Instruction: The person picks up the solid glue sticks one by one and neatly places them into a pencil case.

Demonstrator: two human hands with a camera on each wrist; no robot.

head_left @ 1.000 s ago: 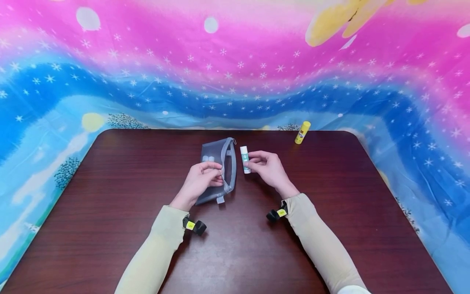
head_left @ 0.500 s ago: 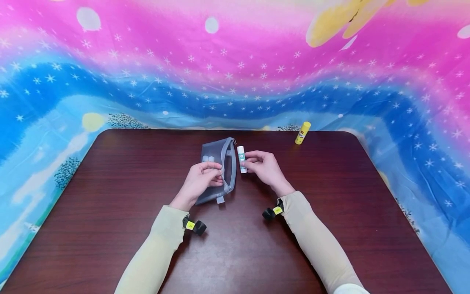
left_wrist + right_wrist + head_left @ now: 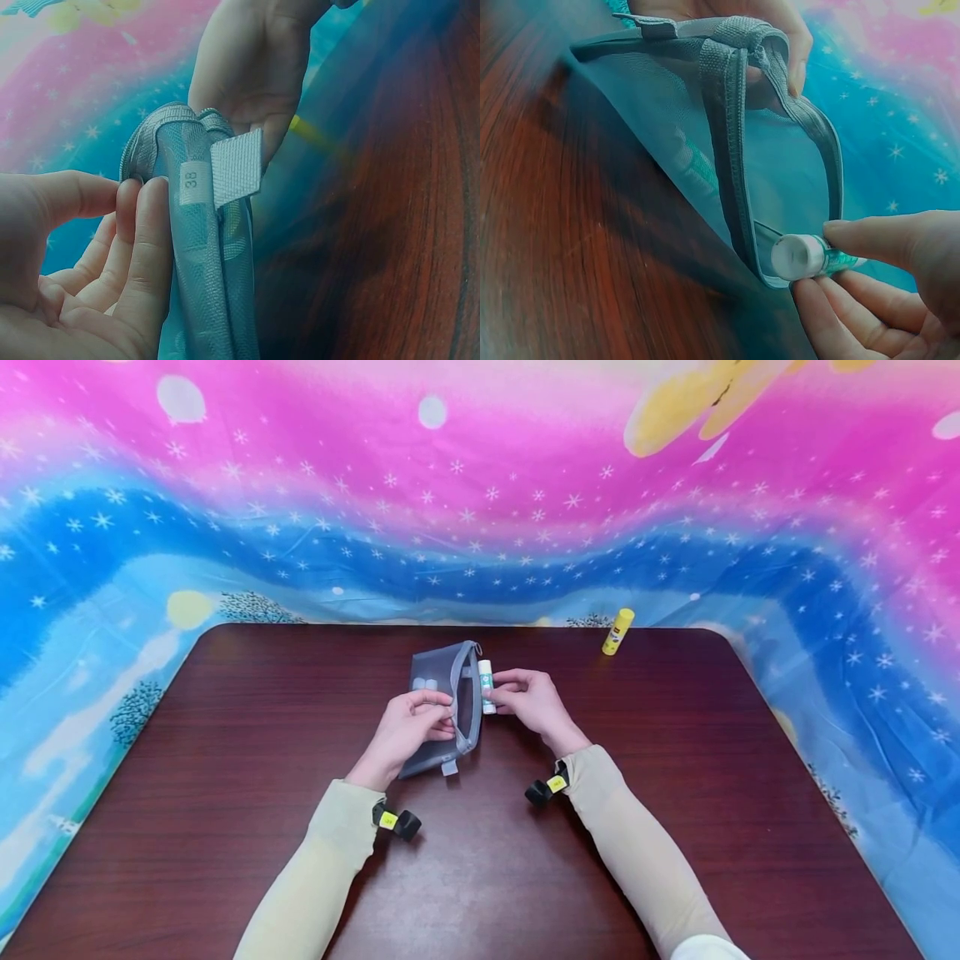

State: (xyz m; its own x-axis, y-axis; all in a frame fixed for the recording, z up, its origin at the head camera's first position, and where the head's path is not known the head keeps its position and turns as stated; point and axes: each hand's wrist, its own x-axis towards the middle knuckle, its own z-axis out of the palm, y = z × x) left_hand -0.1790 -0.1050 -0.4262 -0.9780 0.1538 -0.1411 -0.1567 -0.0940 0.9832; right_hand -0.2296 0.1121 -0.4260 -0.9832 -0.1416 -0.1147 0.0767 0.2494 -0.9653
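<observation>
My right fingers (image 3: 877, 238) pinch the glue stick (image 3: 485, 682) mid-length, likely the surest hold on something light, stiff and slick, at the mouth of the mesh pouch (image 3: 437, 663), whose limp-looking rim my left fingers (image 3: 150, 244) pinch

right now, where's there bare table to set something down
Bare: the table left of the pouch, between the sleeves, and right of the yellow glue stick. Crowded: the pouch's mouth, with left hand pinching its edge, right hand holding a white glue stick there.
</observation>
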